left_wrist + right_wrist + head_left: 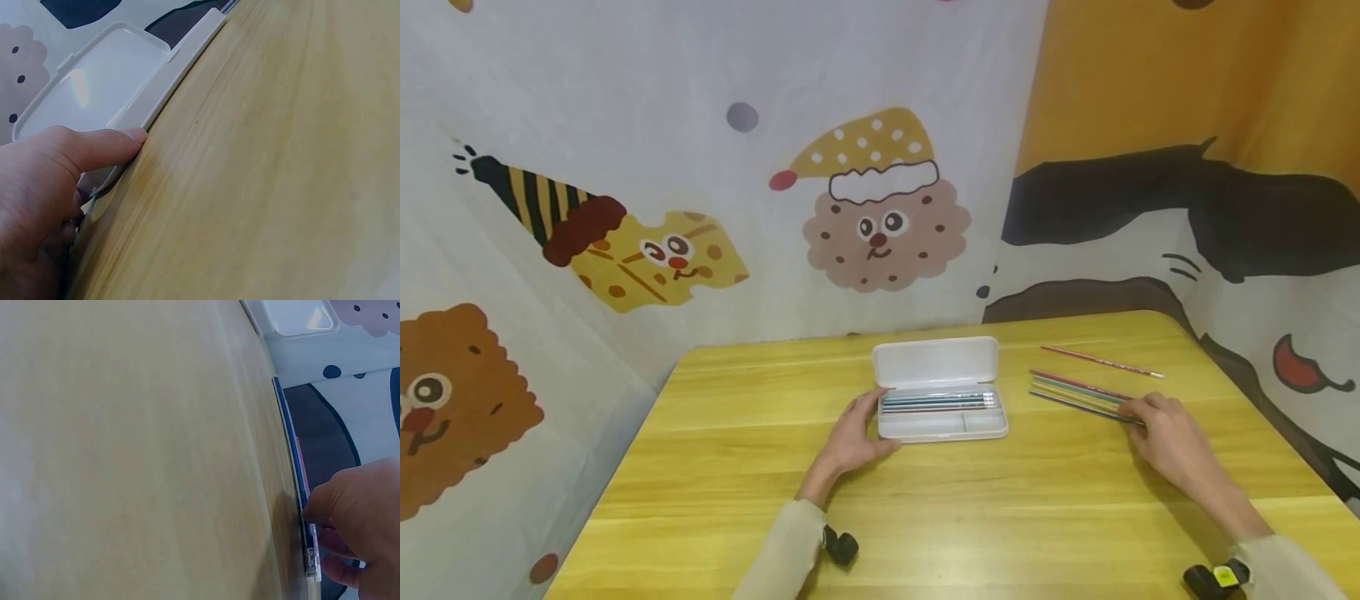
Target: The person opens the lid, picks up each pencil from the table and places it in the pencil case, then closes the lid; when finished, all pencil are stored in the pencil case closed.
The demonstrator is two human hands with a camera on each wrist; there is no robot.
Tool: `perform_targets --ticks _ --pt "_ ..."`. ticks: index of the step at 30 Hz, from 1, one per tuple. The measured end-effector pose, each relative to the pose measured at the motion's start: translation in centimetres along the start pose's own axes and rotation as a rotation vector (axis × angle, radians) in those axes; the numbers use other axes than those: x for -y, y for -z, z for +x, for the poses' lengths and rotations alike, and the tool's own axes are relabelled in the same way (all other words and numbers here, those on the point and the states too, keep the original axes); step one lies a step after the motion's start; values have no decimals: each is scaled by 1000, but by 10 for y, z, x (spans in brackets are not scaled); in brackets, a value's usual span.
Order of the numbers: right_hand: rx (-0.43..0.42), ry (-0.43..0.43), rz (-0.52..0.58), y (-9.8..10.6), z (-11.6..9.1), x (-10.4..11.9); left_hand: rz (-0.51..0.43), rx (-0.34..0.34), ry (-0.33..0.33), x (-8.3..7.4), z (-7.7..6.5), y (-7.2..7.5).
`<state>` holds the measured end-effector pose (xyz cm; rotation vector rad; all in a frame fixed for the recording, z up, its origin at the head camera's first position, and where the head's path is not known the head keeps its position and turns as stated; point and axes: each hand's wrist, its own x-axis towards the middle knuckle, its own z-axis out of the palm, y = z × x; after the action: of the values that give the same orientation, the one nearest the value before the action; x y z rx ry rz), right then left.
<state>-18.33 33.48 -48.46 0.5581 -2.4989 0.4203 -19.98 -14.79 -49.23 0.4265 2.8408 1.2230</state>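
A white pencil case (942,430) lies on the table with its lid (936,362) raised at the back. Several pencils (934,403) lie side by side in its rear compartment. My left hand (852,435) grips the case's left end; in the left wrist view the thumb (112,147) is against the front edge. To the right of the case, several colored pencils (1071,393) lie close together on the tabletop. My right hand (1171,442) has its fingers around their right ends, and the right wrist view shows the fingertips against a blue pencil (291,444). Its far fingers are partly hidden.
A single red pencil (1101,361) lies apart, behind the others. The yellow wood-grain table (955,517) ends at a curtain (760,275) printed with cartoon figures. Small front compartments (925,423) in the case show no pencils.
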Motion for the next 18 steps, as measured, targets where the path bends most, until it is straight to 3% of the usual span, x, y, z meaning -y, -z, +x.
perform_targets --ticks 18 --pt "45 8 -4 -1 2 -5 -4 3 -10 1 0 0"
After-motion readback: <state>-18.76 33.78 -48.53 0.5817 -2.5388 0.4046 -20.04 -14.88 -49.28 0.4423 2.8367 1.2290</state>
